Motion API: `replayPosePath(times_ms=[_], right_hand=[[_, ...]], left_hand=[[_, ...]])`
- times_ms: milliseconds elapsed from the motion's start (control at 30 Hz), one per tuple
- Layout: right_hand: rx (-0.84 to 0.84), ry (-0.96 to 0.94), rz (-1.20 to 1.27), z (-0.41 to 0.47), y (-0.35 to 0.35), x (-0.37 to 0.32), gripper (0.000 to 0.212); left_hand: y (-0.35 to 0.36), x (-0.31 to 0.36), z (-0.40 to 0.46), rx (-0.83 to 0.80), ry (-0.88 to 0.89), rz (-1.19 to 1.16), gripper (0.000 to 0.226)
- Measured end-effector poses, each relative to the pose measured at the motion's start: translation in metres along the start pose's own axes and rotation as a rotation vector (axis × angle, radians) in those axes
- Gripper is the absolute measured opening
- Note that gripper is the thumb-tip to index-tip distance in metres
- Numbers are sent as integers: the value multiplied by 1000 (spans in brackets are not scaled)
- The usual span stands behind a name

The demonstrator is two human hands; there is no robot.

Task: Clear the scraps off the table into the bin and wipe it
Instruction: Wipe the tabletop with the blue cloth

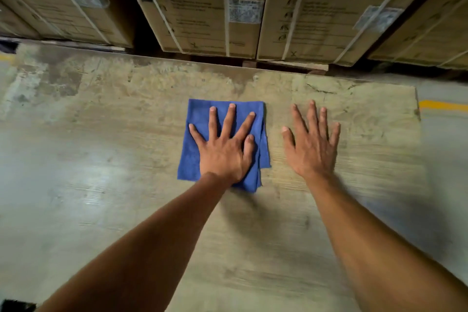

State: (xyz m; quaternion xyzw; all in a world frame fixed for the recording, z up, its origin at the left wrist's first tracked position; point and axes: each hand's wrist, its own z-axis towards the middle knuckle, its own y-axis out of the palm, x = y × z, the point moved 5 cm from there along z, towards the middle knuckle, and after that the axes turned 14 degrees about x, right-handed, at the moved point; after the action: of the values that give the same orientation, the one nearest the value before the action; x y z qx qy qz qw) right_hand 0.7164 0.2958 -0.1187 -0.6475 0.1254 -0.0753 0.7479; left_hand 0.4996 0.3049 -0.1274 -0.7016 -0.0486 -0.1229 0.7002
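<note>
A folded blue cloth (195, 159) lies flat on the worn wooden table (101, 154), near its far middle. My left hand (225, 149) presses down on the cloth with its fingers spread flat. My right hand (312, 144) rests palm down on the bare table just to the right of the cloth, fingers spread, holding nothing. No scraps and no bin show in this view.
Tall strapped cardboard boxes (207, 5) stand close behind the table's far edge. The table's right edge (419, 119) ends beside a grey floor with a yellow line (443, 105).
</note>
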Motion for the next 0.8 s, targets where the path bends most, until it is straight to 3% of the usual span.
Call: replayPosePath(times_ms=[233,367,500,667,800], right_hand=[[48,3,12,4,10,4,68],[51,-16,11,5,9,4,68],[42,-19,4,5,5,3,69],[20,-20,-4,5,0,2,69],[23,-15,4,5,1,2,69]], left_hand=[[2,8,136,47,-77,16,61],[0,7,164,13,-38,48,62],[-3,2,117,14,7,59,59],[-9,-8,-20,-18,-23,56,58],[-6,-15,-31,-61,-47,62,59]])
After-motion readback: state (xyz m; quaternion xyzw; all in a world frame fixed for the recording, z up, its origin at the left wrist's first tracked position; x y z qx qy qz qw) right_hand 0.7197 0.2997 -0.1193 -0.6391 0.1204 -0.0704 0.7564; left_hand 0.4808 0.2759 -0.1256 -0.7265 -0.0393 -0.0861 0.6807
